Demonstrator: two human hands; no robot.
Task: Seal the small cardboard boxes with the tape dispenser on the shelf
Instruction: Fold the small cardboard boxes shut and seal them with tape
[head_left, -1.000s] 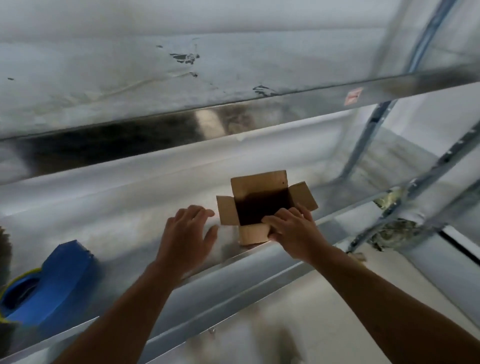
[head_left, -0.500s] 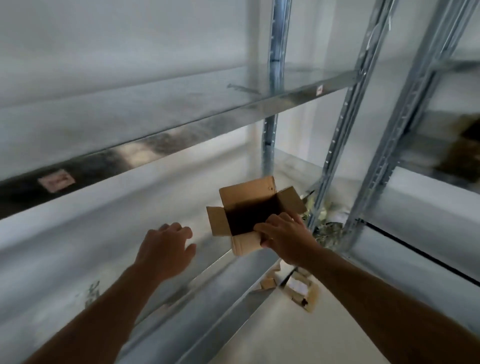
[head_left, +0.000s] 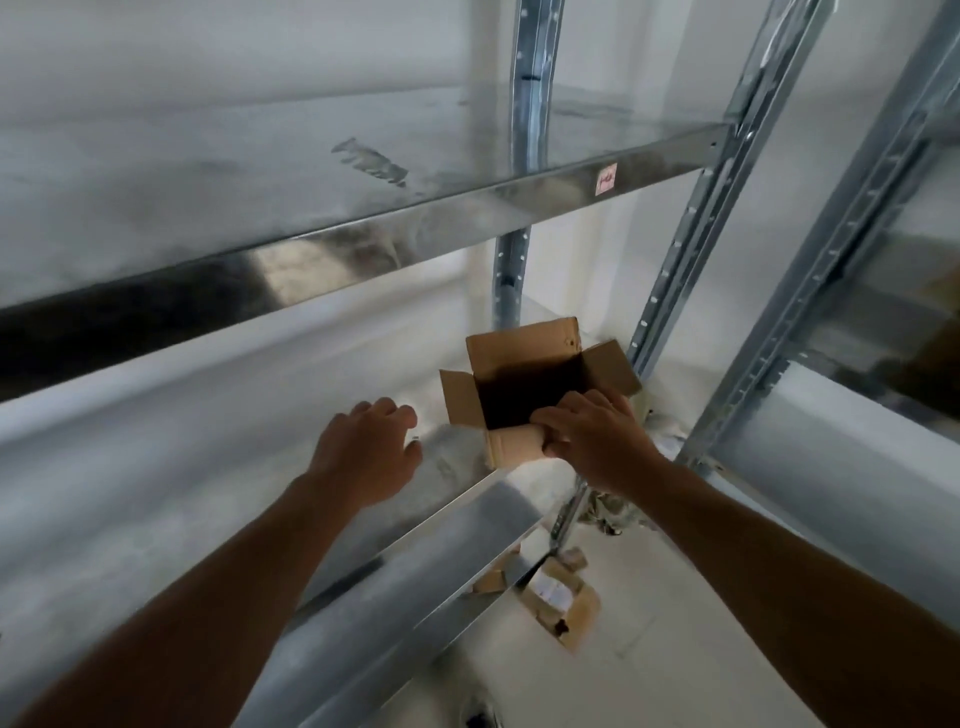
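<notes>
At the right end of the metal shelf (head_left: 156, 493), a small cardboard box (head_left: 524, 387) sits with its flaps standing open and its dark inside showing. The right hand (head_left: 597, 441) grips the box's near wall, fingers over the rim and thumb on the outside. The left hand (head_left: 366, 447) hovers just left of the box, holding nothing, its fingers loosely curved. Below the shelf's end, more cardboard boxes (head_left: 558, 597) lie on the pale floor (head_left: 649, 675).
</notes>
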